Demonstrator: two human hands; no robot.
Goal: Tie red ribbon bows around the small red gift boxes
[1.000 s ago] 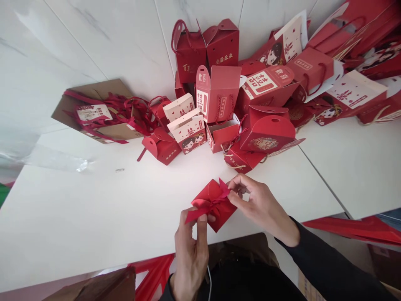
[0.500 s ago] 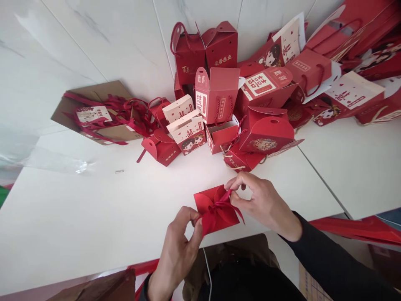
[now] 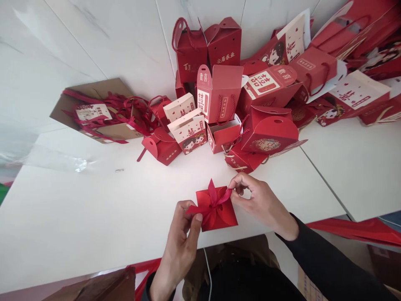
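A red box (image 3: 226,219) is set near the front edge of the white surface (image 3: 94,217), between the two hands. Its curved flaps are folded over the top, where a red ribbon (image 3: 213,195) is crossed at the middle. One ribbon end is pinched between thumb and fingers of the left hand (image 3: 183,236); another is pinched at its tip by the right hand (image 3: 255,198). A third end is left sticking up, held by neither hand. Behind, a cream box (image 3: 189,133) printed with two cartoon figures is seen beside a red flap-topped box (image 3: 167,151). Farther left, loose ribbons (image 3: 123,102) are heaped in a brown carton (image 3: 103,87).
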